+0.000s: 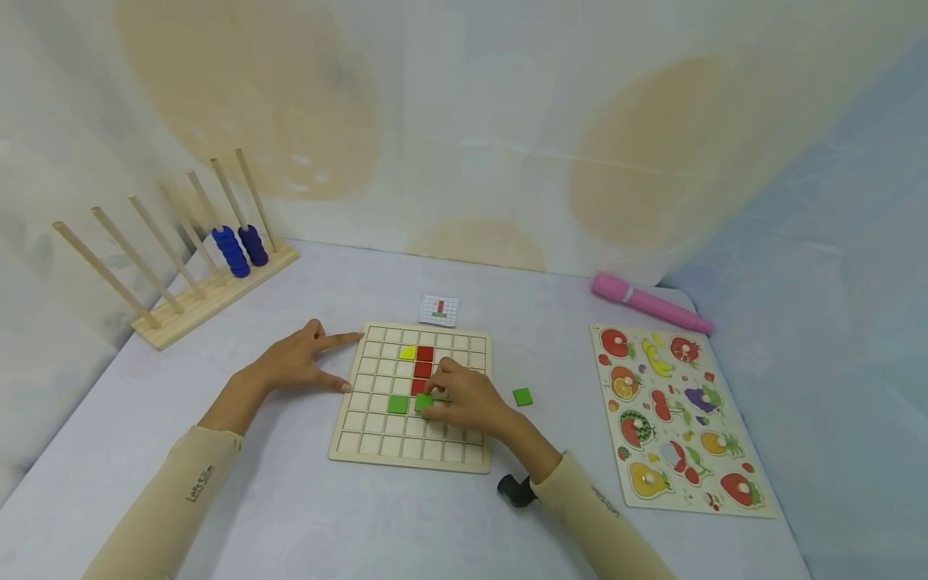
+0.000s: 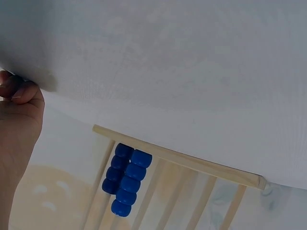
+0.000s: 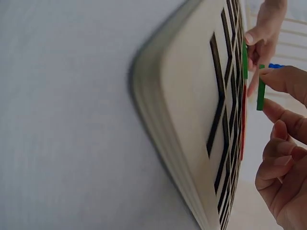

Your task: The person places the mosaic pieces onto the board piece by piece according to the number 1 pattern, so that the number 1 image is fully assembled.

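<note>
A wooden grid board [image 1: 370,445] lies flat on the table, with a yellow tile [image 1: 408,352] and red tiles [image 1: 424,370] in its squares. One green tile [image 1: 397,404] sits in a lower square. Just right of it, my right hand [image 1: 467,396] pinches another green tile [image 3: 261,88] between thumb and index finger; the right wrist view shows it held above the grid. My left hand [image 1: 293,360] touches the board's left side with thumb and index finger spread, its other fingers bent under. A loose green tile [image 1: 523,396] lies right of the board.
Behind the board lies a small pattern card [image 1: 439,310]. A wooden peg stand [image 1: 210,298] with blue beads is at the back left. On the right are a fruit puzzle board [image 1: 681,419] and a pink marker-shaped object [image 1: 648,301]. A black object [image 1: 516,490] sits by my right sleeve.
</note>
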`<state>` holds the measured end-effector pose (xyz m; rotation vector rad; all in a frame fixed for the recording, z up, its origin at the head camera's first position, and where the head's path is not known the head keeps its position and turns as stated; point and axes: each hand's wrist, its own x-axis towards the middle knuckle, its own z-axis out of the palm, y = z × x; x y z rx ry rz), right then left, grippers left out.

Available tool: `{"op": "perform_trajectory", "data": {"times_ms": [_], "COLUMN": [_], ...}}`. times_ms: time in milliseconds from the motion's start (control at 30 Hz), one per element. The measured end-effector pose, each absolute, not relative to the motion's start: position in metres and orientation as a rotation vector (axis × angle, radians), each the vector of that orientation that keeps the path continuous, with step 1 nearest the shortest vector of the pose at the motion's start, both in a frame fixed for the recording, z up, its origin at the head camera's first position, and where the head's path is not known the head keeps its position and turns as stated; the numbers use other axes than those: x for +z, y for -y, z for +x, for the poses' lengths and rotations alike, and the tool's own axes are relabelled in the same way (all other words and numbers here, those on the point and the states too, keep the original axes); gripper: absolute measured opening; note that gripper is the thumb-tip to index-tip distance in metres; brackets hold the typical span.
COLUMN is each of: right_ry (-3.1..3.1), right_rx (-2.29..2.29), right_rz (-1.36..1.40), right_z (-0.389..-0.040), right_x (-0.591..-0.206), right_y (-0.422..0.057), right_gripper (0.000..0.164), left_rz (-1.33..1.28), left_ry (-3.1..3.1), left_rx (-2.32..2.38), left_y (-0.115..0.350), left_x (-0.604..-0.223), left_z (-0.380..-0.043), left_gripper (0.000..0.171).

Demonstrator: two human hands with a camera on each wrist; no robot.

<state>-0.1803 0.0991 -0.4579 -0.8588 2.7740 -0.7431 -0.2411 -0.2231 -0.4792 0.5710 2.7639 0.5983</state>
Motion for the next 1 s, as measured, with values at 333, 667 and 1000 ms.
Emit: {"op": "perform_trajectory", "data": {"times_ms": [333, 667, 1000], "right_ry": [-2.856, -2.904, -2.865], "right_rx": [-0.585, -0.576, -0.765], "right_rz": [-0.918, -0.901, -0.747], "right_z": [-0.176, -0.171, -0.171], "right_x": [-0.464, -0.465, -0.458], "right_y": [-0.093, -0.086, -0.114], "right_gripper": [0.024, 0.027, 0.035], "left_rz": [0.571, 0.563, 0.552], "left_ry": [-2.771, -2.774, -2.758], "left_rx": [0.58, 0.57, 0.564], "left_y": [0.221, 0.221, 0.223], "left_x": [-0.477, -0.479, -0.48], "left_z": [-0.242, -0.242, -0.242], "left_gripper": [0.099, 0.098, 0.099]}}
